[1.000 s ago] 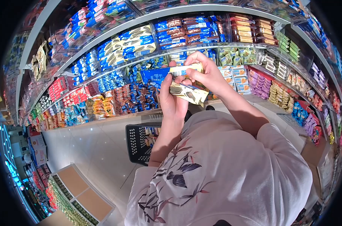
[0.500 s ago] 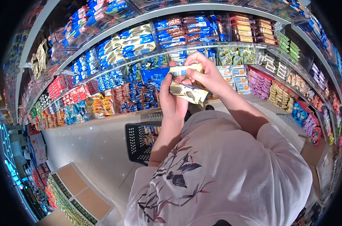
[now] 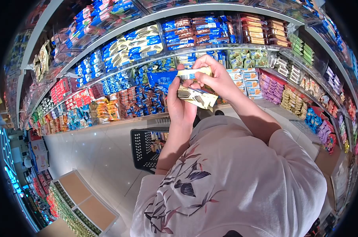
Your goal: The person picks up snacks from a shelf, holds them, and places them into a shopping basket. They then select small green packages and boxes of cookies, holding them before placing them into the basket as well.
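Note:
Two blue and cream snack packets are held in front of the shelves. My left hand (image 3: 181,103) is closed round them from below, its thumb between the upper packet (image 3: 163,78) and the lower packet (image 3: 198,97). My right hand (image 3: 213,77) pinches the right end of the upper packet, thumb in front and fingers curled behind. The lower packet slants down to the right, with dark biscuits pictured on its cream part. Fingers hide part of both packets.
Shelves (image 3: 210,47) of packed snacks curve across the view. A black perforated basket (image 3: 138,148) with packets inside is on the tiled floor (image 3: 96,158), left of my forearm. A display stand (image 3: 93,193) is at the lower left.

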Demonstrator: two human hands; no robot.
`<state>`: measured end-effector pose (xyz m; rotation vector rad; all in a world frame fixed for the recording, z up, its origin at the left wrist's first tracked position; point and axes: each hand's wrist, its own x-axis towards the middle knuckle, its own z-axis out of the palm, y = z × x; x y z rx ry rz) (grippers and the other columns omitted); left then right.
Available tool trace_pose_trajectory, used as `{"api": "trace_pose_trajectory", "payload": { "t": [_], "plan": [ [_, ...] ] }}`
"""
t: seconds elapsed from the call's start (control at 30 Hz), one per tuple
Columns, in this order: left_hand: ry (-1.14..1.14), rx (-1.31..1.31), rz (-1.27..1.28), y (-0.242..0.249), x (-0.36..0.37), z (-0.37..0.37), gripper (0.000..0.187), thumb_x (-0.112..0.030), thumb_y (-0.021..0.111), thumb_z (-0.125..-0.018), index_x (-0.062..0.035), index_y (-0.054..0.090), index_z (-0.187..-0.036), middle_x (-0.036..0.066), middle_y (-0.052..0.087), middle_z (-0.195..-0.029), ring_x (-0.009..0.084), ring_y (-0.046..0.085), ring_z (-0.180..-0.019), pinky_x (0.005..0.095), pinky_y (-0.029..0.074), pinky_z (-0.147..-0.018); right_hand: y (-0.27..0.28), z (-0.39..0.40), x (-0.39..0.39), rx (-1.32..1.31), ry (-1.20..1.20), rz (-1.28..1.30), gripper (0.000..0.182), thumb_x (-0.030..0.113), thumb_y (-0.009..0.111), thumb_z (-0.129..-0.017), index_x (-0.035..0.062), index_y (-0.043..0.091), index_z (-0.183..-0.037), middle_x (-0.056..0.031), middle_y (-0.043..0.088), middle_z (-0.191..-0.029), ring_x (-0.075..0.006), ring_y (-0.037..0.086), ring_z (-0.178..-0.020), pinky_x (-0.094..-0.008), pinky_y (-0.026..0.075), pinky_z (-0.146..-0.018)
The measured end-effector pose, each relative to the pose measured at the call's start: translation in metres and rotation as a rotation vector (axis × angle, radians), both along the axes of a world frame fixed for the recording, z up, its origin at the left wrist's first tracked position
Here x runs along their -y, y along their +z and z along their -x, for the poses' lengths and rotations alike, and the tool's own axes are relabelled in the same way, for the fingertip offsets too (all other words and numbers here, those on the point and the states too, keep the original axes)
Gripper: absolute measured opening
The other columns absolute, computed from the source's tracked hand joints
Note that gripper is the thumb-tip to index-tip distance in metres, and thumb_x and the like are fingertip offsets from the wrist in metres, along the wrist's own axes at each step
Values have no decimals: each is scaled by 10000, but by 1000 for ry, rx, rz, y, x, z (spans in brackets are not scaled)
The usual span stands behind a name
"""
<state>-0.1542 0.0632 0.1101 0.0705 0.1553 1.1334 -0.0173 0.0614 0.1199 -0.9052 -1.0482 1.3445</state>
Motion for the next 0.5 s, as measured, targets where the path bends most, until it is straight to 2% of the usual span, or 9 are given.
{"api": "trace_pose_trajectory", "payload": {
  "t": [0.5],
  "plan": [
    [0,-24,-2,1,0,1,366,-149,543,-912,-52,444,-1250,48,547,-1021,98,514,-790,285,456,-706,-7,1,-4,-15,7,25,154,-8,554,-871,29,509,-1013,-23,514,-915,-57,508,-695,-215,491,-645]
  ]
}}
